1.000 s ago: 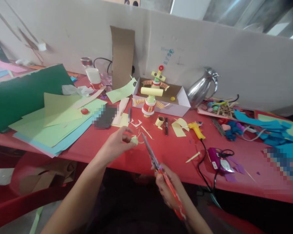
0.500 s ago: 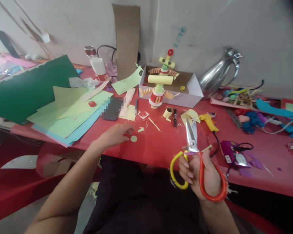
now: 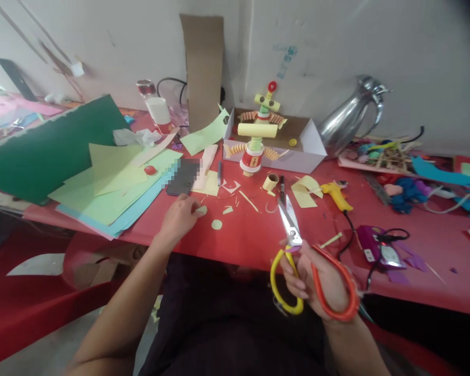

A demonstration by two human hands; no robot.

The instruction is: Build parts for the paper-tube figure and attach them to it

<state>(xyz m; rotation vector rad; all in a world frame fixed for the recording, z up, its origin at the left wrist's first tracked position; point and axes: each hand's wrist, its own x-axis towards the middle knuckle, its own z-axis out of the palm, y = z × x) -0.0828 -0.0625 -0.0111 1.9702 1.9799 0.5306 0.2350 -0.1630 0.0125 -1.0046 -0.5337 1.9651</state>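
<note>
In my right hand (image 3: 317,279) is a large pair of scissors (image 3: 294,235) with one yellow and one red handle, its blades pointing away from me and slightly apart. My left hand (image 3: 180,216) pinches a small pale green piece of paper (image 3: 201,210) just above the red table (image 3: 235,245). A pale green paper circle (image 3: 216,224) lies to the right of that hand, with a small paper scrap (image 3: 227,210) beyond it. Farther back stands a paper robot figure (image 3: 253,156) with pleated arms and a yellow tube on top.
A yellow glue gun (image 3: 336,196) lies right of the scissors, its cord running near a purple box (image 3: 370,245). Coloured paper sheets (image 3: 113,193) and a phone (image 3: 182,177) are at left. A white box (image 3: 278,159) and a metal jug (image 3: 348,115) stand behind.
My left hand has closed on a small pale green paper piece and shifted slightly. The scissors in my right hand have swung left, their blades now tilting toward the black pen.
</note>
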